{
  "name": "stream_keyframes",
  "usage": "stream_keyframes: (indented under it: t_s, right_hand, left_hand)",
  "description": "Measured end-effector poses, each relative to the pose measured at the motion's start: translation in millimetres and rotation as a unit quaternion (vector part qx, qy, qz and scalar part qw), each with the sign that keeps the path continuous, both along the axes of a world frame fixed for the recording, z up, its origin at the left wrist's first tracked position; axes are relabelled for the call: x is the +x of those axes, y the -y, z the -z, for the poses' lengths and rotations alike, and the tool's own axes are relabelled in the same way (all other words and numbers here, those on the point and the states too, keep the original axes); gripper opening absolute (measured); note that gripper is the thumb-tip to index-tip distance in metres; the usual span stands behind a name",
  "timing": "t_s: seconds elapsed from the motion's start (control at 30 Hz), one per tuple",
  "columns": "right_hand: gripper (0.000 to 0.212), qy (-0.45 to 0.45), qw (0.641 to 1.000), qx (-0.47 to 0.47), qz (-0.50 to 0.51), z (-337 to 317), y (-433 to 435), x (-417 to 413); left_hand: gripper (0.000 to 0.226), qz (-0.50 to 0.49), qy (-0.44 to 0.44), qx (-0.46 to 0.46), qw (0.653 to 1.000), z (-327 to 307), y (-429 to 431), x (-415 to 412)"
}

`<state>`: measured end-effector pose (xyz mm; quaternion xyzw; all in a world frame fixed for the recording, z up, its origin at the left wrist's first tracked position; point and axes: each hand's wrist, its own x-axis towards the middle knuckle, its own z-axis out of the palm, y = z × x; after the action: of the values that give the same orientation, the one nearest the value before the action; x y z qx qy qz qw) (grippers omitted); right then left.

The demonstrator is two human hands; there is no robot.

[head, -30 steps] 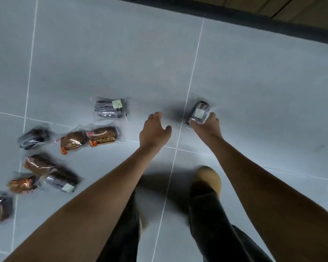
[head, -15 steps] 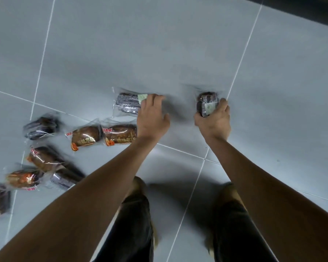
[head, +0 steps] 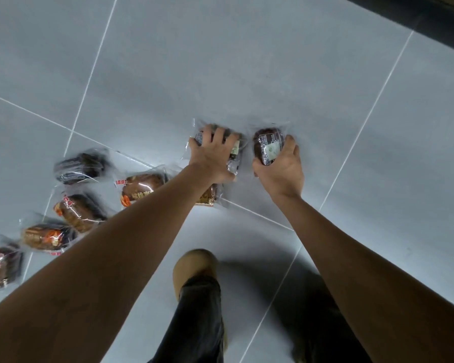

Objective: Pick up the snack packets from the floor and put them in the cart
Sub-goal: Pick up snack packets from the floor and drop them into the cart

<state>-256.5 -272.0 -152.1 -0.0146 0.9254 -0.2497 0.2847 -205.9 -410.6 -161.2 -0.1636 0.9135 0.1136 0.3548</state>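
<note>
The left hand [head: 212, 159] curls its fingers over a clear-wrapped dark snack packet [head: 234, 151]; whether it has left the floor cannot be told. The right hand [head: 281, 170] grips a dark brown wrapped snack with a pale green label [head: 269, 145], just beside the first. More clear-wrapped brown and black snack packets [head: 80, 210] lie scattered on the floor to the left, one [head: 142, 186] partly under the left forearm. The floor of large pale grey tiles [head: 247, 74] has thin white grout lines. A dark skirting band [head: 417, 17] crosses the top right corner. A tan shoe [head: 194, 264] stands below.
</note>
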Motion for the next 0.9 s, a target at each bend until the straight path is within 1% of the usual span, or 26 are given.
stream_keyframes:
  t_s: [0.1, 0.27, 0.37, 0.47, 0.6, 0.77, 0.83, 0.9]
  right_hand:
    - [0.079, 0.008, 1.0, 0.005, 0.009, -8, 0, 0]
    - [0.08, 0.023, 1.0, 0.008, 0.009, -29, -5, 2]
    - [0.077, 0.039, 0.999, 0.013, 0.018, -54, -12, 5]
    - [0.073, 0.045, 0.999, 0.018, 0.022, -94, -26, 10]
    - [0.07, 0.037, 0.998, 0.016, 0.051, -168, -51, 11]
    - [0.074, 0.037, 0.994, -0.001, 0.101, -275, -89, 12]
    - [0.072, 0.039, 0.988, -0.017, 0.147, -320, -104, 13]
    - [0.069, 0.051, 0.978, -0.041, 0.197, -366, -120, 15]
  left_hand:
    - [0.084, -0.005, -0.026, -0.017, 0.999, -2, 1, 3]
    - [0.072, -0.051, -0.058, 0.009, 0.997, -15, -3, 15]
    - [0.069, -0.115, -0.077, 0.034, 0.99, -46, -14, 20]
    - [0.067, -0.201, -0.086, 0.083, 0.972, -91, -25, 22]
    - [0.073, -0.257, -0.085, 0.116, 0.956, -168, -41, 18]
    - [0.079, -0.238, -0.084, 0.192, 0.948, -271, -78, 8]
    - [0.079, -0.225, -0.085, 0.209, 0.948, -314, -98, 1]
    - [0.081, -0.237, -0.085, 0.235, 0.939, -357, -118, -3]
